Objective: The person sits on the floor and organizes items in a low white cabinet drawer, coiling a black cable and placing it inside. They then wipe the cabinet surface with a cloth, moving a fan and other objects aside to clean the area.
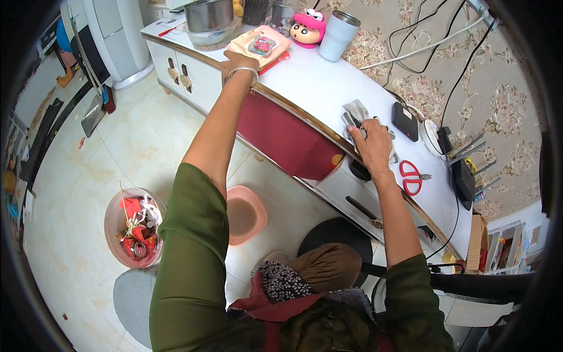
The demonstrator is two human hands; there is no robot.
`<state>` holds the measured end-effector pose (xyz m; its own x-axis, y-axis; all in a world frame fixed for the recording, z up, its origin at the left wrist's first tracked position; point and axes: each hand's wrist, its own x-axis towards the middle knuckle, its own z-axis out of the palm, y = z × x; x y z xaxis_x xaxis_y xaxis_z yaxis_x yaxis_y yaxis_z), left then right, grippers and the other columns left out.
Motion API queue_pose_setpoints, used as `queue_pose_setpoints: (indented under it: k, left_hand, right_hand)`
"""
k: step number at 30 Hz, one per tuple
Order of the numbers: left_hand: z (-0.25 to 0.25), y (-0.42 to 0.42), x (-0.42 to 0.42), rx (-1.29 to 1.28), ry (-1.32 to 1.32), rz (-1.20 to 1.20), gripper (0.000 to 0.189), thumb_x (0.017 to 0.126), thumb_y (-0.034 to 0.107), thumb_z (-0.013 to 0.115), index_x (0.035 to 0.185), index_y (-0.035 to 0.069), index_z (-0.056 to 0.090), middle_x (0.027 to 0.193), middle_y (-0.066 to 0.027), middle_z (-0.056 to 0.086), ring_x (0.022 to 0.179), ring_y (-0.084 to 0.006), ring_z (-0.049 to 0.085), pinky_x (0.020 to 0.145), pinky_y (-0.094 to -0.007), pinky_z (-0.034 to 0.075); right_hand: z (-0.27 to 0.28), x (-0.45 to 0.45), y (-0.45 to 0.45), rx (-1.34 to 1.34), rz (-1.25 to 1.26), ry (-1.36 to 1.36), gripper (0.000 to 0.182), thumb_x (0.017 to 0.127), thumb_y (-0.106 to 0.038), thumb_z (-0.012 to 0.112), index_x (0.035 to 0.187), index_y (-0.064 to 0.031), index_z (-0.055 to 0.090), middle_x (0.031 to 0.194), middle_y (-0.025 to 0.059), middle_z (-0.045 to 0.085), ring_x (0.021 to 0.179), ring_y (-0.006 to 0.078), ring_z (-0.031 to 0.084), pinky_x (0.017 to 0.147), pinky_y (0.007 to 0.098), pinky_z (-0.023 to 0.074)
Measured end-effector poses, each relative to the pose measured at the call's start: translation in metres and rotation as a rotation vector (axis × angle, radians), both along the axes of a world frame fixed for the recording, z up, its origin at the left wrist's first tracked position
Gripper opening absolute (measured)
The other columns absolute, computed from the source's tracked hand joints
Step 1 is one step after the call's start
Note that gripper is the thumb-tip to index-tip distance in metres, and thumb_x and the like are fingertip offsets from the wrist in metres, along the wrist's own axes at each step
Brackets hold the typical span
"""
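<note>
My left hand [239, 64], with a bracelet at the wrist, reaches to a pale peach cloth-like item [250, 39] bearing a cartoon patch, by the cabinet's front edge; its fingertips are partly hidden, so its grip is unclear. A red plastic spoon-like thing [277, 61] lies beside that item. My right hand [374, 143] rests over a crumpled grey cloth [358, 110] and a dark-and-silver tool [351, 121] on the white cabinet top [308, 88]. Red-handled scissors [412, 177] lie close to the right wrist.
A light blue tumbler [338, 36], a pink cartoon figure [308, 28] and a metal pot [209, 16] stand at the back. A black box [404, 121] and a router [462, 182] sit by the wall with cables. On the floor are a pink basin [246, 215] and a waste bin [134, 229].
</note>
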<state>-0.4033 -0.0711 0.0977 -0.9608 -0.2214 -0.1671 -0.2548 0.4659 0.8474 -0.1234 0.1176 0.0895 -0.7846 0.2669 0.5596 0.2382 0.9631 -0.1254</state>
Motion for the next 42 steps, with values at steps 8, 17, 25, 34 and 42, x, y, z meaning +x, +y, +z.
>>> queue_pose_setpoints:
  k: [8, 17, 25, 34, 42]
  left_hand:
    - [0.006, -0.001, -0.001, -0.115, 0.085, -0.053, 0.081, 0.070, 0.019, 0.066, 0.133, 0.008, 0.017, 0.125, -0.0215, 0.038, 0.115, -0.0354, 0.042, 0.096, -0.0397, 0.038]
    - [-0.005, 0.015, -0.023, 0.004, 0.033, -0.314, 0.076, 0.068, 0.017, 0.067, 0.127, -0.003, 0.023, 0.118, -0.0241, 0.048, 0.109, -0.0328, 0.051, 0.091, -0.0359, 0.043]
    - [-0.001, 0.061, 0.003, 0.058, 0.013, -0.546, 0.064, 0.066, 0.013, 0.068, 0.117, -0.006, 0.033, 0.108, -0.0216, 0.054, 0.099, -0.0260, 0.055, 0.078, -0.0322, 0.046]
    - [-0.014, 0.061, 0.034, 0.032, 0.261, -0.414, 0.052, 0.058, 0.014, 0.072, 0.096, -0.012, 0.048, 0.087, -0.0215, 0.061, 0.077, -0.0250, 0.062, 0.060, -0.0299, 0.049]
    - [-0.009, 0.073, 0.081, -0.037, 0.260, -0.579, 0.084, 0.063, 0.037, 0.071, 0.113, -0.016, 0.029, 0.103, -0.0285, 0.055, 0.095, -0.0345, 0.058, 0.081, -0.0334, 0.046]
  right_hand:
    - [-0.007, -0.001, -0.002, 0.114, -0.008, 0.114, 0.022, 0.073, -0.025, 0.063, 0.072, -0.0054, 0.055, 0.078, 0.0097, 0.055, 0.074, 0.0304, 0.051, 0.068, 0.0408, 0.0387]
    - [-0.007, -0.001, -0.003, 0.128, 0.012, 0.122, 0.022, 0.072, -0.026, 0.063, 0.071, -0.0058, 0.053, 0.077, 0.0098, 0.054, 0.074, 0.0299, 0.051, 0.068, 0.0401, 0.0379]
    - [-0.008, -0.004, -0.002, 0.120, 0.052, 0.151, 0.022, 0.071, -0.025, 0.063, 0.072, -0.0058, 0.053, 0.076, 0.0099, 0.054, 0.072, 0.0300, 0.050, 0.067, 0.0404, 0.0376]
    - [-0.007, -0.002, -0.001, 0.145, 0.052, 0.149, 0.022, 0.074, -0.025, 0.062, 0.073, -0.0051, 0.052, 0.076, 0.0104, 0.054, 0.072, 0.0305, 0.050, 0.066, 0.0407, 0.0381]
    - [-0.009, -0.003, 0.000, 0.137, 0.059, 0.161, 0.022, 0.074, -0.025, 0.062, 0.073, -0.0053, 0.053, 0.077, 0.0103, 0.054, 0.072, 0.0305, 0.050, 0.066, 0.0405, 0.0381]
